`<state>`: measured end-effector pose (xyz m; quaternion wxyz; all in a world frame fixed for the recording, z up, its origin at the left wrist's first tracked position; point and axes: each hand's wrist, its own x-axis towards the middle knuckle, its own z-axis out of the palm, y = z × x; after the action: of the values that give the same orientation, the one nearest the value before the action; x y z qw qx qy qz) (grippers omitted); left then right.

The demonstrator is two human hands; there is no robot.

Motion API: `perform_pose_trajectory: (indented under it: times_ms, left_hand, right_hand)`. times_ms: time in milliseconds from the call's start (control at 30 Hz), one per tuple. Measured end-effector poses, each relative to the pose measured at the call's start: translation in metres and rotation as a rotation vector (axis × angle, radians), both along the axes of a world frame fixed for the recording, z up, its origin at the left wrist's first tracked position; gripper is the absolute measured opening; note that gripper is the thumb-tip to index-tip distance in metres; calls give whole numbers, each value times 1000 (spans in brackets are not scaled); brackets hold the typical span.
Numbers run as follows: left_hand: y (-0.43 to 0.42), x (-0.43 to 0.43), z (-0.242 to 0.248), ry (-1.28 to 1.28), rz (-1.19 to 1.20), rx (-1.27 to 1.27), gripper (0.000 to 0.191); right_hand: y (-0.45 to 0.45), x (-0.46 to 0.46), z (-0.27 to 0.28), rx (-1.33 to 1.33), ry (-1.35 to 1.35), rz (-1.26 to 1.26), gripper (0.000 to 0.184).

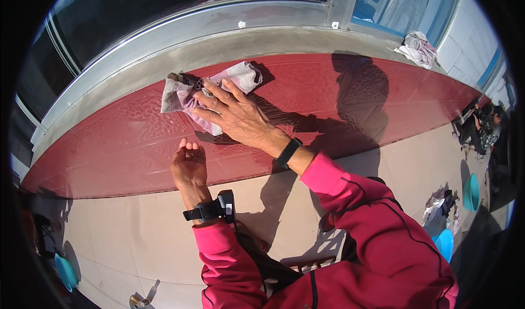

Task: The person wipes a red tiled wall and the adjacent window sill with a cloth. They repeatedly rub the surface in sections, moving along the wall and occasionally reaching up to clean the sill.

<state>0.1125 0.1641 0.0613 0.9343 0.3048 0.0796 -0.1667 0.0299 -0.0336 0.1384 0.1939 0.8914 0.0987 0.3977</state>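
My right hand [233,112] lies palm down on a crumpled pink and white cloth [242,74], its fingers spread over the folds. The cloth rests against the upper part of a red tiled wall [164,153], just below the grey window ledge; its left end looks dirty. Lower and to the left, my left hand [189,163] is held up in front of the red tiles with its palm turned up and its fingers partly curled, holding nothing. Both wrists wear black straps, the left one with a small device. A second crumpled cloth [417,50] sits on the ledge at the right.
Metal-framed windows stand above the ledge [287,40]. On the pale tiled floor [110,235] are teal basins at the left [65,272] and right [471,192], a blue basin [443,245], a pile of cloths [441,208] and a bottle [140,301]. A person [484,124] is at the far right.
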Motion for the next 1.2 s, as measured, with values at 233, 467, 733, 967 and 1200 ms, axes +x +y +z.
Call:
perform_pose_trajectory:
  times_ms: [233, 467, 733, 967, 1200]
  left_hand:
    - [2, -1, 0, -13, 0, -31, 28]
    - [4, -5, 2, 19, -11, -51, 26]
    - [4, -6, 4, 22, 13, -89, 27]
    - [2, -10, 7, 22, 29, -77, 30]
    - [2, -8, 4, 17, 34, -56, 30]
  right_hand:
    - [-72, -64, -32, 269, -106, -115, 68]
    - [-126, -111, -69, 937, -544, -386, 65]
    - [-78, -57, -56, 802, -516, -283, 80]
    - [-23, -11, -5, 452, -413, -114, 83]
    - [15, 32, 19, 265, -246, 84, 71]
